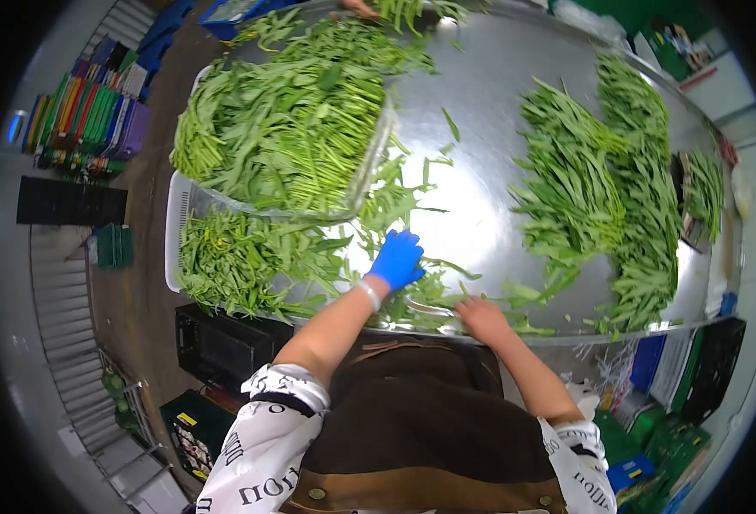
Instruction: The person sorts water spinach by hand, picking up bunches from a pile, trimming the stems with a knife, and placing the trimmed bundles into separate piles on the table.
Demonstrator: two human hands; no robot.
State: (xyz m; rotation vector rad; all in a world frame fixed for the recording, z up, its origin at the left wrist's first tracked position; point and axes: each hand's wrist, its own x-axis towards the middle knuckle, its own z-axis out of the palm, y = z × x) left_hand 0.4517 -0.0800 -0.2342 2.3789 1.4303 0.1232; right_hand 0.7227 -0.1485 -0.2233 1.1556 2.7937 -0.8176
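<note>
Counted one metal table [472, 214]; at its near edge were two wearer's hands [483, 320], one blue glove [397, 259]; far edge, one co-worker's hand [361, 8]; right side, two long leaf rows [570, 171].

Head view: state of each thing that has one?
left hand: blue-gloved, low among leaf scraps; grip unclear
right hand: bare, at the near edge; grip unclear
metal table: strewn with leaf scraps
large stack of greens: heaped
loose greens: piled untidily
rows of greens: laid side by side
</note>
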